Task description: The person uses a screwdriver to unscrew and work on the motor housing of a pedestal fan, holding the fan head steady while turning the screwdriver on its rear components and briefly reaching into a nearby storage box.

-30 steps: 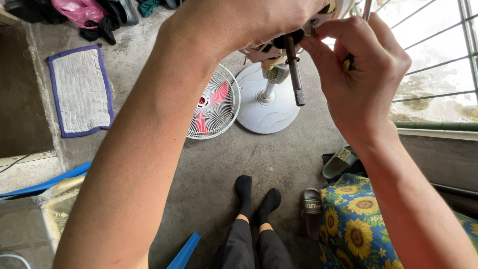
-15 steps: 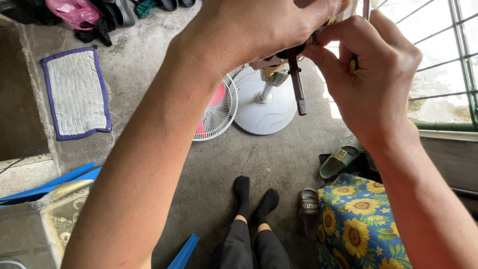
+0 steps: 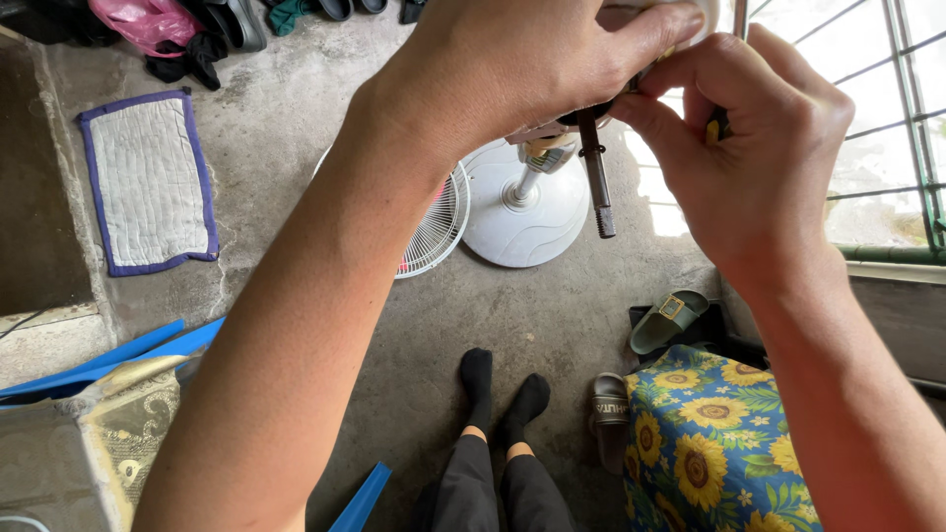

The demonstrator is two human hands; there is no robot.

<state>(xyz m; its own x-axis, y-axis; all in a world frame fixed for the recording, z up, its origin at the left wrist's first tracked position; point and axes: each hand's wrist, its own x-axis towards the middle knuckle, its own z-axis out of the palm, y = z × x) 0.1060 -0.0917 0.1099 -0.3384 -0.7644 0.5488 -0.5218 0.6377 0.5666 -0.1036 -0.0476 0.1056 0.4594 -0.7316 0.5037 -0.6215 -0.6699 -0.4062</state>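
Head view: both hands (image 3: 631,89) pinch a threaded shaft (image 3: 595,177) above concrete floor (image 3: 552,315) beside barred window (image 3: 887,108)

A threaded metal shaft (image 3: 596,177) is held between the left hand (image 3: 512,69) at its 10 o'clock and the right hand (image 3: 759,148) at its 3 o'clock. Below it on the concrete floor (image 3: 552,325), a round fan base (image 3: 527,212) is set, with a fan grille (image 3: 434,222) touching it at 9 o'clock. A quilted mat (image 3: 148,177) is laid well apart at 9 o'clock. Two sandals (image 3: 641,365) are placed at the base's 5 o'clock, beside a flowered cloth (image 3: 719,443).
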